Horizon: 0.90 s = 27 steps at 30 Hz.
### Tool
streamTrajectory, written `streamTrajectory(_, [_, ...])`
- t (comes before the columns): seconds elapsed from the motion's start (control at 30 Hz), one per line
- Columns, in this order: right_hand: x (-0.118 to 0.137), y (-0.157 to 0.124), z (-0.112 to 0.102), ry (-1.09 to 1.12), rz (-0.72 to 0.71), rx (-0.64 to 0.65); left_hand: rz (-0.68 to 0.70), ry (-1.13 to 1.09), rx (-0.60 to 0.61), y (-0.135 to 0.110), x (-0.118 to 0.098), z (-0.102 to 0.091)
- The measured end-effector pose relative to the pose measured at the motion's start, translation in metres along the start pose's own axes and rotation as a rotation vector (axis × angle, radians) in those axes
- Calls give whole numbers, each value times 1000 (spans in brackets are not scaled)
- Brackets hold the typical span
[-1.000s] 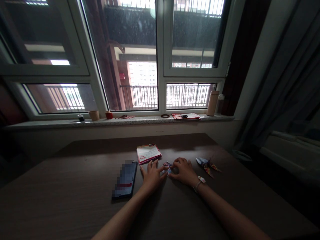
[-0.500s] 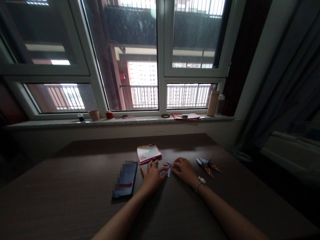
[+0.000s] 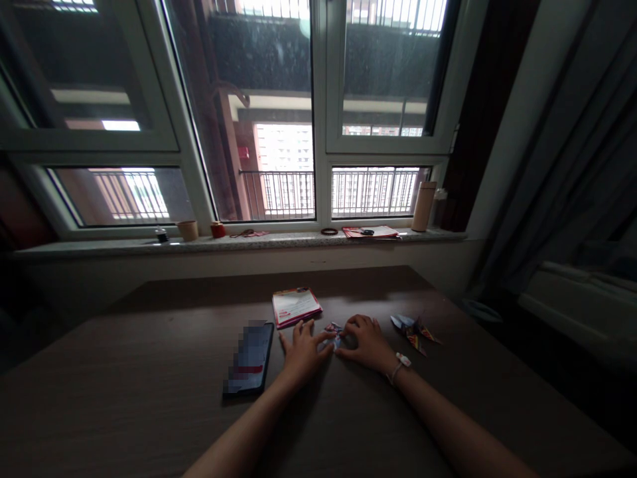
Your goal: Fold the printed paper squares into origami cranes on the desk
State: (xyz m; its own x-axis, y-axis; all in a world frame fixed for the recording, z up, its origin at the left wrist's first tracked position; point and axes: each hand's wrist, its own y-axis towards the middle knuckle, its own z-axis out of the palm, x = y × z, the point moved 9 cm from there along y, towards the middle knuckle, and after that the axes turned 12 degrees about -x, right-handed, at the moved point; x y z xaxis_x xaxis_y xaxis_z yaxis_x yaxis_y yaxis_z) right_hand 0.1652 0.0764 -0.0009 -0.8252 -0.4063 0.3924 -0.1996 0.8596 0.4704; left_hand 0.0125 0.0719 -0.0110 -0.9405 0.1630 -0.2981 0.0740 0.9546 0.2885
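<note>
A small patterned piece of folded paper (image 3: 332, 327) lies on the table between my two hands. My left hand (image 3: 302, 349) has its thumb and index finger on the paper's left and lower edge, its other fingers resting toward the table. From the right, my right hand (image 3: 367, 342) grips the paper with bent fingers, its thumb at the lower tip. Part of the paper is hidden under the fingers. Farther right lie folded paper pieces (image 3: 412, 330) with pointed ends, white and multicoloured.
A stack of printed paper squares (image 3: 296, 307) sits beyond my left hand. A phone (image 3: 251, 358) lies left of it on the brown table (image 3: 149, 378). On the windowsill (image 3: 293, 238) stand a paper cup (image 3: 188, 230), a red spool (image 3: 217, 229) and a tan bottle (image 3: 424, 206).
My right thumb has moved down and slightly left along the paper, to its lower tip. My left hand has stayed nearly still.
</note>
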Motion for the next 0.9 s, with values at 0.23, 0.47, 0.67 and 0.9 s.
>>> streamTrajectory(0.23, [-10, 5, -2, 133, 44, -24, 19, 11, -26, 0, 1, 3])
streamTrajectory(0.47, [-1, 3, -6, 52, -37, -43, 31, -36, -18, -2, -2, 0])
streamTrajectory(0.67, [8, 5, -7, -46, -82, -91, 20, -40, 3, -1, -2, 0])
streamTrajectory(0.9, [2, 14, -3, -65, -50, -97, 10, -36, 37, 0, -3, -1])
